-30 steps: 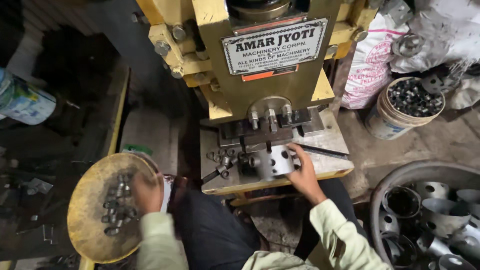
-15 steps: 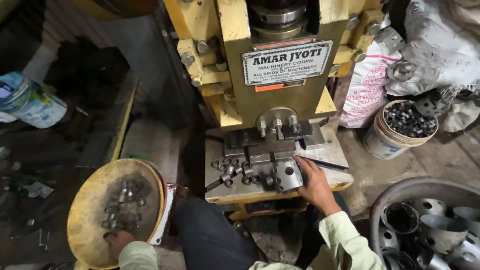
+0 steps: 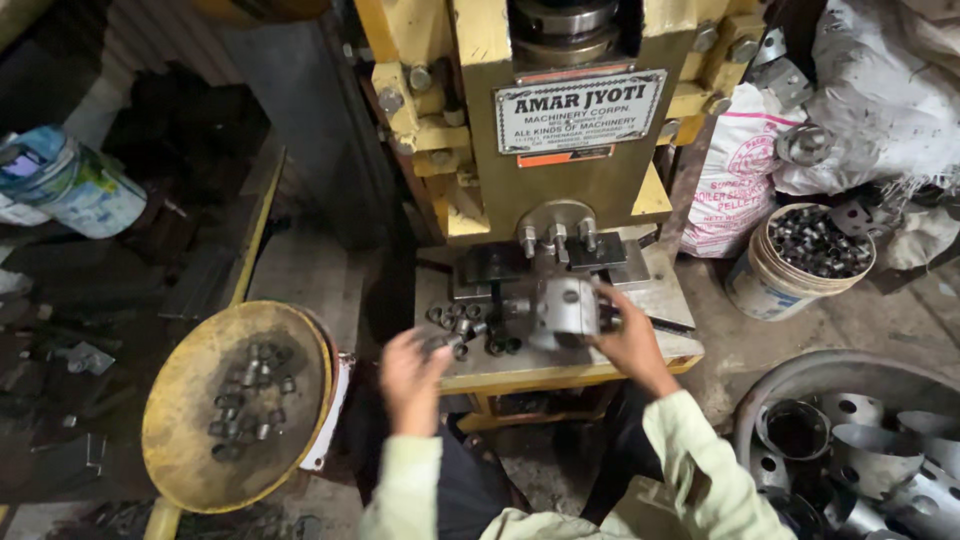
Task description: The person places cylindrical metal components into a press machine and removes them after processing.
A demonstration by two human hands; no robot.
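I sit facing a yellow press machine (image 3: 560, 150). My right hand (image 3: 630, 345) grips a shiny cylindrical metal part (image 3: 565, 308) on the press bed (image 3: 660, 300), just under the tooling. My left hand (image 3: 410, 375) is blurred, its fingers curled at the front left of the bed, next to several small dark metal rings (image 3: 470, 320). Whether it holds one of them cannot be told. A round yellowish tray (image 3: 190, 400) to my left carries several small metal pieces (image 3: 250, 395).
A bucket (image 3: 765, 285) of small metal pieces stands right of the press, with white sacks (image 3: 740, 170) behind it. A large tub (image 3: 800, 375) of shiny metal cups sits at the lower right. A paint can (image 3: 60, 185) lies at the far left among dark clutter.
My left hand has left the round tray and swung right to the front of the press bed. My right hand has stayed at the bed, where the cylindrical part now shows.
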